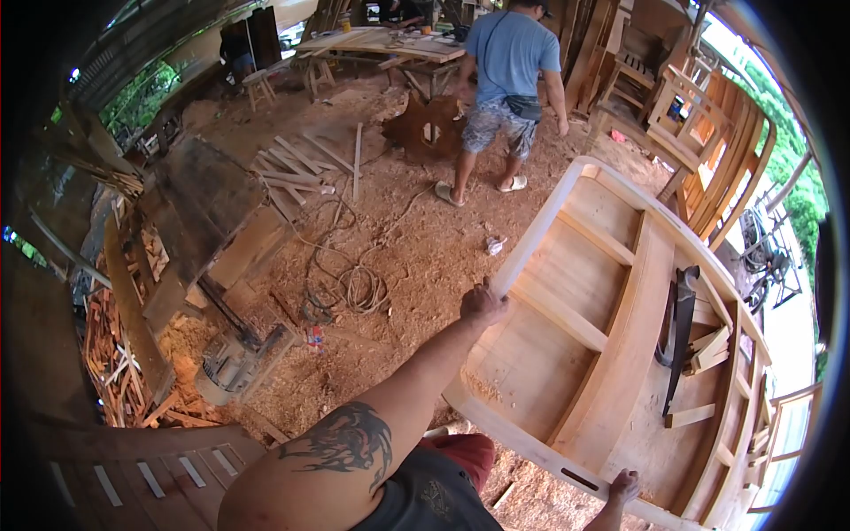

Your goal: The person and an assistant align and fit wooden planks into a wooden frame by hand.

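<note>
A large wooden frame panel [611,389] with rounded corners and inner slats fills the right side, tilted in view. My left hand [485,303] is wrapped round its near-left edge, the tattooed arm stretched forward. Lower down, my right hand [624,485] has its fingers curled over the bottom rail, close to a slot [580,479] cut in it. Inside the panel lies a dark handsaw [681,332], beside several short wood pieces [708,348]. Wood shavings [487,388] are scattered in its lower left section.
Sawdust covers the floor, with a coiled cord [361,288] and loose slats [297,168] on it. An electric motor [232,365] sits at left. A person [512,75] in a blue shirt walks beyond the panel. Chair-like wooden frames [708,146] stand at right; a workbench [390,42] is behind.
</note>
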The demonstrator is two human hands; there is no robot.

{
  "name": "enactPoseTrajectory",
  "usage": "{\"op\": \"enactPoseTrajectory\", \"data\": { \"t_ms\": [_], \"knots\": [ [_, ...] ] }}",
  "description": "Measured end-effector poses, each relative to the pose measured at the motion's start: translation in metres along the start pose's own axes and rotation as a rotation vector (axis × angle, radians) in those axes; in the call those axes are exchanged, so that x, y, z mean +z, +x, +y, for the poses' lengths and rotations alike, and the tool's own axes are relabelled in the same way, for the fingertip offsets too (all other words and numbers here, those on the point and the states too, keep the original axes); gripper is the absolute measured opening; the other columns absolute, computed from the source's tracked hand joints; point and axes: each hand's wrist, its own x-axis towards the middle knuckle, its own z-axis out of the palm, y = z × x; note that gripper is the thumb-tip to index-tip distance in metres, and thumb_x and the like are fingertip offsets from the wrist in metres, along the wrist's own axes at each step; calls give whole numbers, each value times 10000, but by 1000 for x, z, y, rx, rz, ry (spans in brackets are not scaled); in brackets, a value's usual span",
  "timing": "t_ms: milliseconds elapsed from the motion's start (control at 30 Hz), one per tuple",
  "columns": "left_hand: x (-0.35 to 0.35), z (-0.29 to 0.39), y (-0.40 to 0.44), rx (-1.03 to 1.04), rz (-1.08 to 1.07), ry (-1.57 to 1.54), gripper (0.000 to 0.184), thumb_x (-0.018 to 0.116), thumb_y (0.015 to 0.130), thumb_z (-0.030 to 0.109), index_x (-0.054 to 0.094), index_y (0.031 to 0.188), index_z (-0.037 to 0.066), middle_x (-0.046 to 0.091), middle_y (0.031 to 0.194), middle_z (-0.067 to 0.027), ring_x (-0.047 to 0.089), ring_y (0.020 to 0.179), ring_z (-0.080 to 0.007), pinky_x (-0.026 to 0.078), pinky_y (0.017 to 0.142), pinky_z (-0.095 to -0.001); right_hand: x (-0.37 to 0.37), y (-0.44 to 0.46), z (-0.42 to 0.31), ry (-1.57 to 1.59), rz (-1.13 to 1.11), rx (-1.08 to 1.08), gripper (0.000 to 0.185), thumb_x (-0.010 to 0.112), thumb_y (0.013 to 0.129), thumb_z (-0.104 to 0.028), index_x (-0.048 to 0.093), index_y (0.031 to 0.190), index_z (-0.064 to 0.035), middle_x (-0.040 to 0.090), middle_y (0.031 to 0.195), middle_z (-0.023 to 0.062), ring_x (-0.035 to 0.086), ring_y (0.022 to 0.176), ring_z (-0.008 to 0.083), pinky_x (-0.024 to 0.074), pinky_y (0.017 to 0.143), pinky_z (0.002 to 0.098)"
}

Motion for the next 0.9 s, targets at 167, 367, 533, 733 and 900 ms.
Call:
{"op": "enactPoseTrajectory", "data": {
  "t_ms": [167, 367, 533, 733, 900],
  "knots": [
    [3, 0, 2, 0, 3, 16, 709, 585, 854, 494, 428, 1342, 4, 649, 1149, -244, 685, 1013, -371, 569, 846, -455, -4, -3, -4, -3, -2, 12, 335, 537, 834, -304, 697, 842, -9, 690, 867, 254, 654, 855, 430, 483, 803, 539],
    [1, 0, 2, 7, -10, 24, 710, 578, 857, 495, 427, 1342, -1, 648, 1147, -248, 686, 1012, -368, 569, 847, -450, -1, -1, -1, -11, 28, -19, 324, 539, 828, -293, 693, 823, -9, 688, 832, 253, 655, 820, 434, 486, 784, 546],
    [5, -1, 3, 1, 10, 25, 710, 578, 856, 492, 420, 1345, 2, 644, 1150, -246, 686, 1011, -369, 569, 848, -450, -4, -2, -2, -9, -7, 1, 333, 521, 836, -309, 696, 857, -27, 691, 871, 260, 652, 859, 448, 474, 816, 548],
    [4, 0, 2, -11, -5, 19, 722, 573, 856, 500, 417, 1360, 9, 635, 1162, -248, 681, 1023, -369, 567, 853, -446, -5, -2, -4, 7, -17, 9, 332, 515, 844, -310, 691, 866, -29, 691, 895, 257, 651, 879, 437, 473, 820, 540],
    [4, 1, 1, -17, 0, 33, 771, 570, 856, 509, 391, 1413, 7, 636, 1165, -241, 678, 1028, -362, 560, 865, -444, -2, -2, -2, 15, 10, -11, 327, 523, 841, -297, 687, 841, -14, 684, 848, 259, 650, 843, 439, 476, 804, 548]
  ]
}}
